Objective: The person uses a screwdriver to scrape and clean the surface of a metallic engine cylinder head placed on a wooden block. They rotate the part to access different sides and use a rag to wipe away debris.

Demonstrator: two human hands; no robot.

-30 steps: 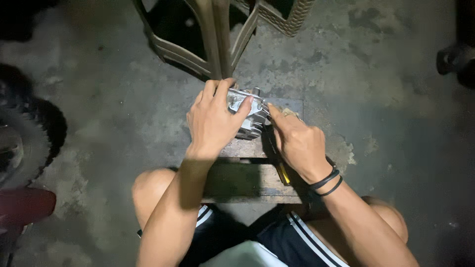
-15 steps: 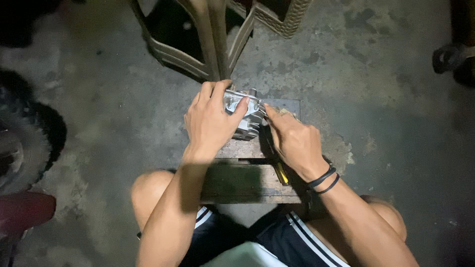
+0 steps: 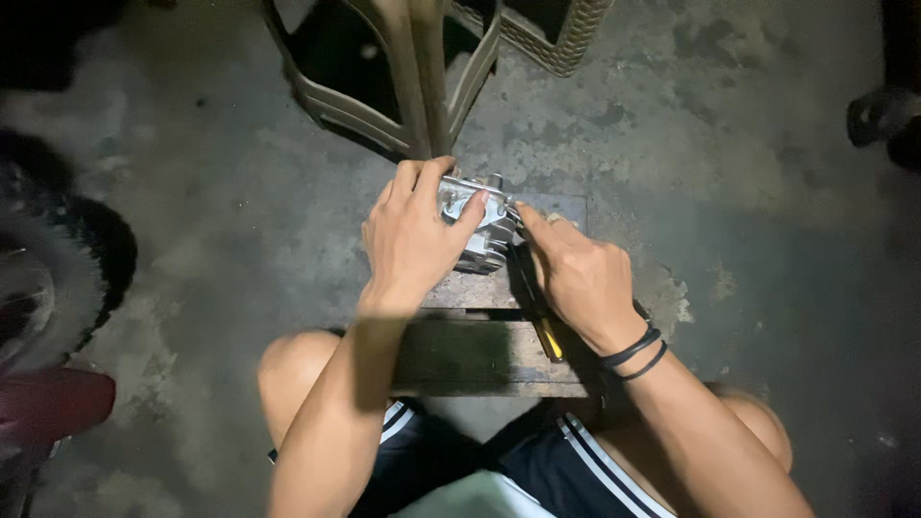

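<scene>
Nearest the camera, at 6 o'clock, we saw our black shorts [image 3: 576, 460] with white stripes and both bare knees, one at 7 o'clock and one at 5 o'clock. Between the knees stood a wooden block [image 3: 480, 355], its worn top reaching from the centre toward 12 o'clock.

On that block lay a yellow-handled screwdriver [image 3: 549, 336], just beside our right wrist, which bore two black bands [image 3: 633, 353].

Our right hand [image 3: 580, 278] sat at 3 o'clock of the block's far end. Its fingers were curled, with the forefinger and thumb stretched toward 10 o'clock and touching the edge of the metal part [image 3: 480, 225]; we could not tell whether they pinched anything small there.

Our left hand [image 3: 413, 240] lay at 9 o'clock of that part, its fingers closed over the top and its thumb pressed on the near face, so that it gripped the part firmly.

The metal part, a grey finned casting, rested on the far end of the block, at the centre of the view, between the two hands.

Beyond it, at 12 o'clock, stood a tan plastic stool [image 3: 403, 86], its leg just behind our left fingers. A woven basket [image 3: 561, 38] sat at 1 o'clock. A tyre [image 3: 58, 259] lay at 9 o'clock on the concrete floor [image 3: 748, 192].
</scene>
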